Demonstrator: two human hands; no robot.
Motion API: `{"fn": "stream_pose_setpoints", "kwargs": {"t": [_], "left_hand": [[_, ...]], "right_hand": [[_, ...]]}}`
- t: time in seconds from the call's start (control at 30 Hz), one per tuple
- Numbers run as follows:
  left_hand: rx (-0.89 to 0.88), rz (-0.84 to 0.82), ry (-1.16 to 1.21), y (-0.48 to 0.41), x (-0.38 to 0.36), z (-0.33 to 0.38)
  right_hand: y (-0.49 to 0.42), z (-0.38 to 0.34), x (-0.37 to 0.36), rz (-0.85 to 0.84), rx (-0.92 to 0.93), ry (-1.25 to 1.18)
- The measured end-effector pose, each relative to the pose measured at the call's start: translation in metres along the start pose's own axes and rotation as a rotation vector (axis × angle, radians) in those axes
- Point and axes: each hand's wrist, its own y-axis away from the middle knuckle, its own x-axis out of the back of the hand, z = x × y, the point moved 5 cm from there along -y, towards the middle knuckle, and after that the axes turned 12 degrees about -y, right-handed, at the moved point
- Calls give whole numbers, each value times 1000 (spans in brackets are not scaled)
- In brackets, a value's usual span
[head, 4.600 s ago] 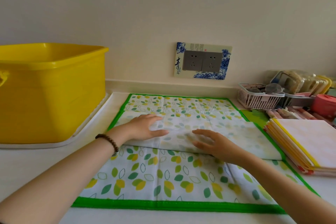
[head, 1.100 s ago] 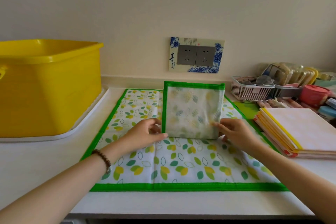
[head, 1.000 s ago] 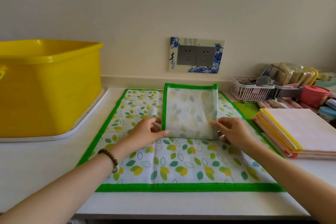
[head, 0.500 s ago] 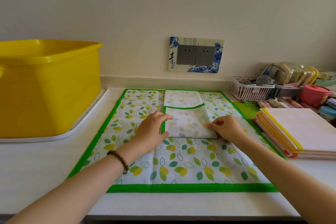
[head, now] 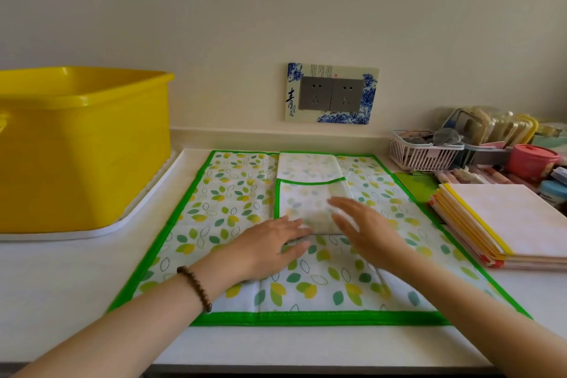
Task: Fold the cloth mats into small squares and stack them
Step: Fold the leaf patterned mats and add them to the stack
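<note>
Centrally, one folded mat (head: 308, 193) lies pale side up on the far middle of one open leaf-print mat (head: 233, 193) spread flat on the counter (head: 61, 285). A green hem curves across the folded mat partway back, and a second green hem runs down its left edge.

Both hands are flat with straight fingers and grip nothing. The left hand (head: 270, 247) rests on the open mat, its fingertips on the folded mat's near left corner. The right hand (head: 365, 230) is blurred and hides the folded mat's near right part. I cannot tell whether it presses down or is just above the cloth. The left wrist wears one bead bracelet (head: 196, 287).

To the left stands one yellow tub (head: 82, 147) on one white tray (head: 147, 212), whose edge is near the open mat's left hem. To the right, just beside the open mat, sits one stack (head: 515, 221) of folded mats with yellow and red edges; its layers are too close to count. Behind the stack are one white basket (head: 423, 152), one red pot (head: 532, 159) and a jumble of small packets too crowded to tell apart. On the wall is one plate (head: 331, 93) with two sockets.
</note>
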Motion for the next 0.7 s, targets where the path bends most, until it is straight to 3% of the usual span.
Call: {"fn": "stream_pose_setpoints", "kwargs": {"t": [0.1, 0.23, 0.4, 0.7], "left_hand": [[0, 5, -18, -1, 0, 1], [1, 10, -23, -2, -1, 1], [-3, 8, -45, 1, -2, 0], [15, 5, -60, 14, 5, -15]], "right_hand": [[16, -13, -22, -228, 69, 43], [23, -11, -31, -339, 33, 38], [27, -2, -30, -412, 49, 92], [47, 37, 5, -400, -32, 133]]}}
